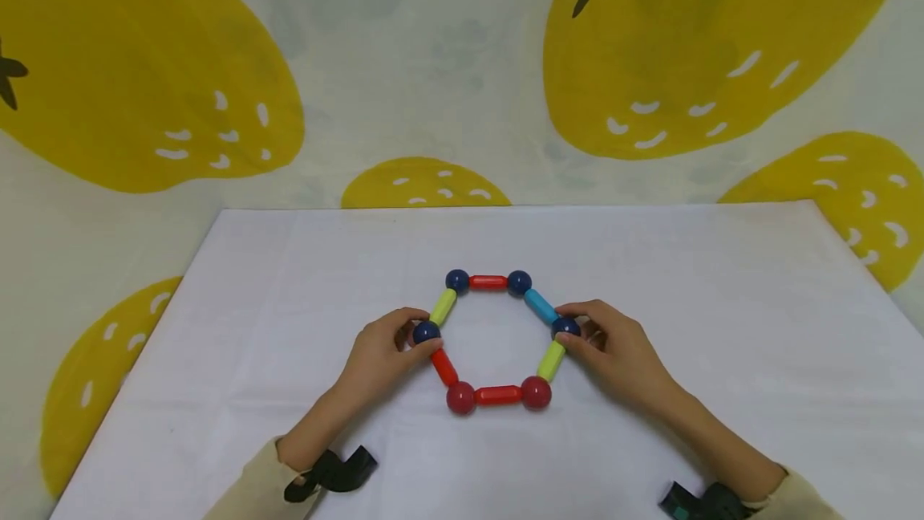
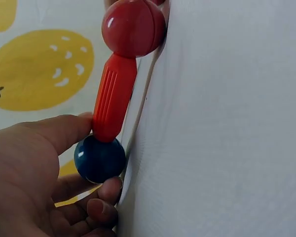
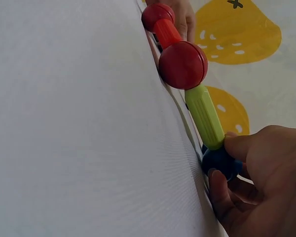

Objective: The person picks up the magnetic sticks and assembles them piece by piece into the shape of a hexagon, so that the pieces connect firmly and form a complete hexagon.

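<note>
A closed six-sided ring of rods and balls lies on the white table. My left hand (image 1: 386, 355) grips the dark blue ball (image 1: 427, 334) at its left corner, with the thumb by the lower-left red rod (image 2: 114, 98). At the opposite corner my right hand (image 1: 617, 347) holds another dark blue ball (image 1: 566, 331), thumb and fingers around it. A light blue rod (image 1: 541, 306) and a yellow-green rod (image 3: 205, 117) meet there. Two red balls, left (image 1: 460, 398) and right (image 1: 536, 393), form the near side, joined by a red rod (image 1: 498, 396).
The ring's far side has two more dark blue balls, left (image 1: 457, 281) and right (image 1: 519, 282), with a red rod (image 1: 488, 282) between. The white-covered table (image 1: 289, 287) ends at a fruit-patterned backdrop (image 1: 447, 62). Dark straps sit at both wrists.
</note>
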Motion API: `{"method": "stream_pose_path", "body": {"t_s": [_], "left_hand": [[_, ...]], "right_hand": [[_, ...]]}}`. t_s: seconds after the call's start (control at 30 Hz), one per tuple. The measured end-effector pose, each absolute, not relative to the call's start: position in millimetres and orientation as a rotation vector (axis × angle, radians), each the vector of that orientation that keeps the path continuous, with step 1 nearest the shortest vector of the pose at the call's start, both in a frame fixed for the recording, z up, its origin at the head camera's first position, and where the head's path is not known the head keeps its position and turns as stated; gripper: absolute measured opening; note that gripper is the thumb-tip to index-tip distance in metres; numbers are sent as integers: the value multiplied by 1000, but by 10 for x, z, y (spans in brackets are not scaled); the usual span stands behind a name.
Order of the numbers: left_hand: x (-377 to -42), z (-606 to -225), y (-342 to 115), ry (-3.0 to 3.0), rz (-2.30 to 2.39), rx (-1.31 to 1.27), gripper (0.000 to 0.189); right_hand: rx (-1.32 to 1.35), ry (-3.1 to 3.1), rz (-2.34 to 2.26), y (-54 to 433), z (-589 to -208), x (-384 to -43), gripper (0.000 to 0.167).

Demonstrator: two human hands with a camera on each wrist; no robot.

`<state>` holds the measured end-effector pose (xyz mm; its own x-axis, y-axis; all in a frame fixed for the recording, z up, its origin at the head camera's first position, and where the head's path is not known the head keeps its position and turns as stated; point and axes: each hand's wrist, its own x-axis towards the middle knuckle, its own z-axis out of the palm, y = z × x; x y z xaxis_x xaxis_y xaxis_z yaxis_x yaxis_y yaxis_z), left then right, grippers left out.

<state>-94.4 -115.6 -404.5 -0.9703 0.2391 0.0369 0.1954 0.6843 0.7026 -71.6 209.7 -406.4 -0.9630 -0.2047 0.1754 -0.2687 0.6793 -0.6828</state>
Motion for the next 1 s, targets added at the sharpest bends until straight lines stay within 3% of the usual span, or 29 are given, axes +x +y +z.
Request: {"method": "stream_pose_path", "body": {"t_s": [0.33,0.6,0.83,1.0], "left_hand": [[-881,-4027,-1102,2842,1141,366,40],[-816,-4009,-964,2887,1060,254,61],[-828,-4025,-932,2947,1090,219,38],[-849,-4029,-922,2959,1110,187,32]], "right_hand": [[347,-2795,1174,2077,-4045,-717,36],[335,-2803,1145,2070,-4026,-704,36],[303,-2816,1156,1970,-4001,-743,41],[248,-2809,1147,1902,-4003,-771,37]]}}
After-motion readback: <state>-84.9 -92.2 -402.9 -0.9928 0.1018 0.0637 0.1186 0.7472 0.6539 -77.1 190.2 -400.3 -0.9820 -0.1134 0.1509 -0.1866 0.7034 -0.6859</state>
